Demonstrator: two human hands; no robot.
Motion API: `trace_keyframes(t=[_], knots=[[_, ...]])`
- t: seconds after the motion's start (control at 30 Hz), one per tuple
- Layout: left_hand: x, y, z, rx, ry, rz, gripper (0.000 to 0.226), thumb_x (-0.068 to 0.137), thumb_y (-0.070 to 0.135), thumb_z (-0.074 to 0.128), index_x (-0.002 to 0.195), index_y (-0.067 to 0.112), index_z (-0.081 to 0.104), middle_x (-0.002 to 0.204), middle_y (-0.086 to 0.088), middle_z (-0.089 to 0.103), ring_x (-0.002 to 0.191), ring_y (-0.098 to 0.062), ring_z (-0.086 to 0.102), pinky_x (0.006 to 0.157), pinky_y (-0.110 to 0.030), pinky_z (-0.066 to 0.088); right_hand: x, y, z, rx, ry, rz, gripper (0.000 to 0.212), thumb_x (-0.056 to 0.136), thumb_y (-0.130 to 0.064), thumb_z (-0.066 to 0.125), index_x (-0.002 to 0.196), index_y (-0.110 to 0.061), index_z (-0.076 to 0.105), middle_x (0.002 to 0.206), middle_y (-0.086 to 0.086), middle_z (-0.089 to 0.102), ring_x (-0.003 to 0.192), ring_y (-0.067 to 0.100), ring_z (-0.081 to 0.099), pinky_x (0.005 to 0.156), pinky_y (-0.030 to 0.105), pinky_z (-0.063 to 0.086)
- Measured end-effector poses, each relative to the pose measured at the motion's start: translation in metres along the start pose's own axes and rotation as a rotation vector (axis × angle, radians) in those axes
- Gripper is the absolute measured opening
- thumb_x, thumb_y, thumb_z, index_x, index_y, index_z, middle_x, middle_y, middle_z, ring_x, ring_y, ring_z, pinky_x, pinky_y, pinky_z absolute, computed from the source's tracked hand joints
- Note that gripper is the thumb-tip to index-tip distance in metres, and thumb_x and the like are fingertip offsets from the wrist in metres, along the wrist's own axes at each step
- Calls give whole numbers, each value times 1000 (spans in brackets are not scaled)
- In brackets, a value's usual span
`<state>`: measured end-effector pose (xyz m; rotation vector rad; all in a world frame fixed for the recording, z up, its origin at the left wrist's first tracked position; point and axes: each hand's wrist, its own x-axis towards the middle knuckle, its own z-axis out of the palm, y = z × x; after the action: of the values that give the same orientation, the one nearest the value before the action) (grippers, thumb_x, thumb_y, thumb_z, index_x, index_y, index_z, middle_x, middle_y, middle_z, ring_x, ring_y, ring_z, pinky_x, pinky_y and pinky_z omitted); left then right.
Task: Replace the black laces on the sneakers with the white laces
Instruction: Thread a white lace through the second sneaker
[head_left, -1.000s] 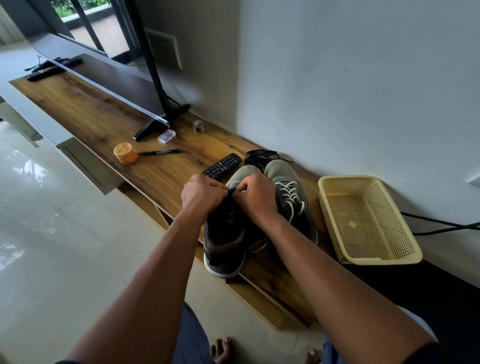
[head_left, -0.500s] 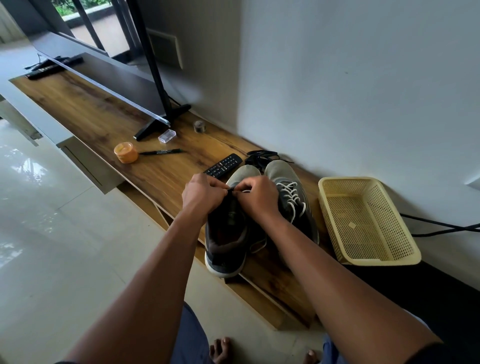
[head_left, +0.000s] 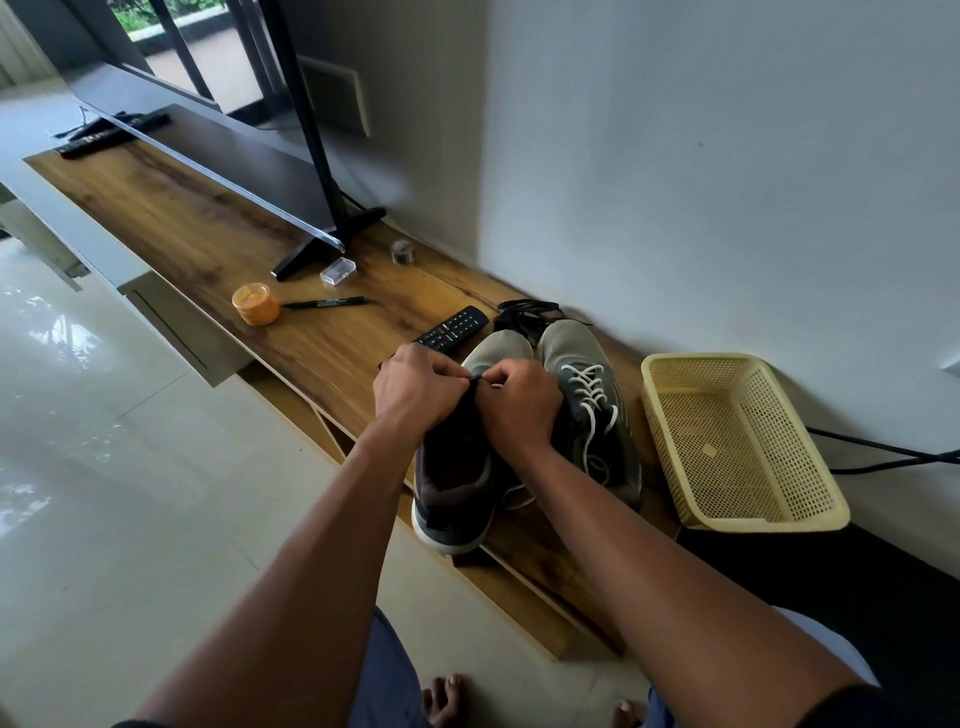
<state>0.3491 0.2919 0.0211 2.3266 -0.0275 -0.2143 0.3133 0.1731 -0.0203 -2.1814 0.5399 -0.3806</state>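
The left sneaker (head_left: 457, 467) is taken as the landmark; it stands on the wooden table (head_left: 218, 228) with its heel at the near edge. Both hands are held over its throat: the left hand (head_left: 415, 389) is curled, and its fingertips pinch what appears to be a lace end or eyelet edge, while the right hand (head_left: 519, 402) is curled opposite, fingertips touching the same spot. Whether the pinched piece is black or white cannot be told. Compared with half a second earlier, almost nothing is altered: the fingertips are drawn slightly closer together, and the sneaker is not shifted. It is judged that fine threading at a forward eyelet is in progress. Just right of the landmark, touching it, the right sneaker (head_left: 587, 405) is already fitted with white laces (head_left: 589, 384). Beyond the toes, the removed black laces (head_left: 524, 312) lie in a loose heap. A white strand (head_left: 519, 501) trails beside the landmark's heel, on its right. Further right, a yellow basket (head_left: 737, 519) is set. The task is judged roughly half complete, with the landmark sneaker left to lace.
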Motion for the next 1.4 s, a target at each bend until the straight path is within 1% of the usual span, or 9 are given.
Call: trace_keyframes(t=[0.1,0.2,0.37,0.53,0.7,0.77,0.87,1.13,1.4], knots=[[1,-1,-1,-37,-37,-7,15,84,22,82,87,37,82,97,14,73,98,-9,65,86,-33,59,1,1,0,47,-20,66,7,79,-26,75,79,-21,80,76,-2,76,75,21,71,70,32,54],[-1,1,-4,-79,-80,-67,12,81,24,86,87,34,83,92,11,74,94,-10,67,84,-32,60,5,2,-4,55,-74,110,7,81,-24,76,82,-21,82,81,-4,77,81,18,71,69,28,50],[-4,2,-6,-10,-117,-73,9,80,24,86,79,28,79,84,11,71,85,-6,65,63,-21,49,5,-1,-9,114,-129,175,10,82,-19,72,78,-19,81,77,-7,76,78,13,71,73,30,57],[-7,1,-4,58,-89,-5,21,78,29,85,97,33,78,96,13,72,95,-9,66,77,-27,56,6,-1,-9,177,-133,225,8,80,-19,74,78,-21,82,75,-8,76,77,11,71,75,33,60],[-11,5,-4,114,-52,58,29,84,27,76,110,38,79,101,17,75,91,-2,62,65,-15,41,0,-4,-5,183,-63,258,12,79,-18,72,82,-21,83,76,-4,77,77,14,72,74,31,59],[-12,8,-3,154,-52,73,30,87,25,72,114,38,79,106,16,74,92,-4,59,71,-20,41,-1,-5,-5,204,-52,281,12,79,-19,72,80,-21,83,74,-5,76,75,13,71,73,31,59],[-11,8,-4,170,-57,79,32,89,24,70,115,40,79,112,13,73,104,-11,62,83,-26,43,-1,-7,-6,268,-55,331,12,80,-17,71,79,-21,83,71,-5,75,72,12,71,71,32,59],[-8,5,-1,118,-73,54,32,91,20,67,114,40,79,119,11,72,114,-16,61,87,-29,45,4,-5,-8,281,-130,355,10,82,-21,74,80,-24,83,79,-2,78,81,18,74,79,36,63],[-5,3,0,100,-100,37,34,93,19,66,116,40,79,120,11,71,106,-12,57,85,-28,44,2,-6,-8,102,-100,227,11,84,-20,75,90,-21,84,91,4,80,91,23,73,80,32,58]])
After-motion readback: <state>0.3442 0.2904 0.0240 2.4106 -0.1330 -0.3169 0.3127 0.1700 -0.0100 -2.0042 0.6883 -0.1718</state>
